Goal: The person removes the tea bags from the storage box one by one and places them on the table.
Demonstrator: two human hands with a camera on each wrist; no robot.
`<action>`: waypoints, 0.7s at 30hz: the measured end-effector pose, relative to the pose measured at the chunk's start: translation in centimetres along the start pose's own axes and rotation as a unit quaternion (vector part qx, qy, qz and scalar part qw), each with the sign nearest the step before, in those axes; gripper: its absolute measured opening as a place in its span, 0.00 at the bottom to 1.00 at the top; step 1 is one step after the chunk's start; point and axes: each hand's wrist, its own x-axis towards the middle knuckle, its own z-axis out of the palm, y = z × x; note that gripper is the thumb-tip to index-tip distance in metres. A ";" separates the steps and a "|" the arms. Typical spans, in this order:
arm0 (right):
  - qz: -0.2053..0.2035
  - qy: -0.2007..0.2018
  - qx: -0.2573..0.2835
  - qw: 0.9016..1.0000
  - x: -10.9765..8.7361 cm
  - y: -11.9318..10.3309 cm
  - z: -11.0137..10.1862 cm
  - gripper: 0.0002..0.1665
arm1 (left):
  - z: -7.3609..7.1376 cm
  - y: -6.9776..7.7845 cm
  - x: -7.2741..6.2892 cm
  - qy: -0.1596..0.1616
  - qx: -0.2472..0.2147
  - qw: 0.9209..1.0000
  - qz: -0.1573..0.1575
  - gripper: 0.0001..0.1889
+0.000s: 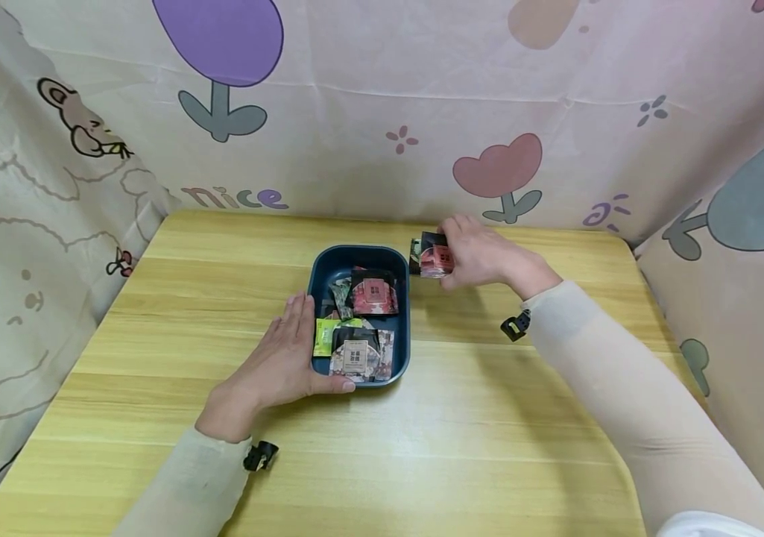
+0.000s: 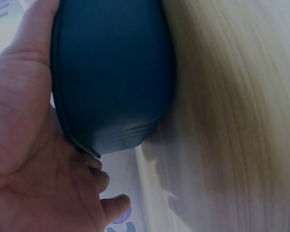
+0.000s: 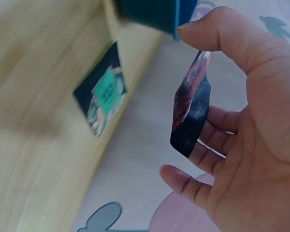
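Observation:
A dark blue rectangular tray (image 1: 404, 358) stands on the table with several small flat packets in it. Among them are a black-and-pink packet (image 1: 375, 292), a black packet with a pale label (image 1: 355, 356) and a yellow-green packet (image 1: 325, 337). My left hand (image 1: 281, 354) rests against the tray's left side, fingers extended and thumb along the near edge. Right of the tray, my right hand (image 1: 475, 253) pinches a black-and-red packet (image 3: 193, 104) between thumb and fingers. A black packet with a green label (image 3: 106, 92) lies on the table below it.
The wooden table (image 1: 382, 462) runs back to a patterned cloth (image 1: 355, 97), which also hangs at both sides. Table surface extends in front of the tray and to either side. A black band clip (image 1: 516, 326) sits at the right wrist.

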 end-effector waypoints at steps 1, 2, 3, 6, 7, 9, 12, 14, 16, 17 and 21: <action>0.004 -0.003 -0.001 1.000 0.0 0.3 0.1 0.55 | 0.0 0.0 0.0 0.000 0.000 1.000 0.000 0.81; 0.008 -0.006 -0.003 1.000 -0.1 0.7 0.1 0.55 | 0.0 0.0 0.0 0.000 0.001 1.000 0.000 0.81; 0.013 -0.009 -0.006 1.000 -0.1 1.0 0.2 0.55 | 0.0 0.0 0.0 0.001 0.001 1.000 0.000 0.81; 0.026 -0.020 -0.013 0.999 -0.3 1.9 0.3 0.55 | 0.0 0.0 0.0 0.002 0.003 1.000 0.000 0.82; 0.030 -0.024 -0.015 0.999 -0.3 2.2 0.3 0.55 | 0.0 0.0 0.0 0.002 0.002 1.000 0.000 0.82; 0.041 -0.031 -0.019 0.998 -0.4 2.8 0.5 0.55 | 0.0 0.0 0.0 0.001 0.002 1.000 0.000 0.82; 0.054 -0.039 -0.025 0.997 -0.4 3.7 0.8 0.55 | 0.0 0.0 0.0 0.000 0.000 1.000 0.000 0.82; 0.063 -0.043 -0.028 0.997 -0.4 4.2 1.1 0.55 | 0.0 0.0 0.0 0.000 0.000 1.000 0.000 0.82; 0.067 -0.045 -0.027 0.996 -0.3 4.7 1.3 0.55 | 0.0 0.1 0.0 0.000 0.000 1.000 0.001 0.82; 0.070 -0.048 -0.026 0.996 -0.3 5.0 1.5 0.55 | 0.1 0.1 0.0 0.000 0.000 1.000 0.001 0.82; 0.087 -0.059 -0.017 0.994 0.0 5.8 2.1 0.55 | 0.1 0.0 0.0 0.000 0.001 1.000 0.000 0.82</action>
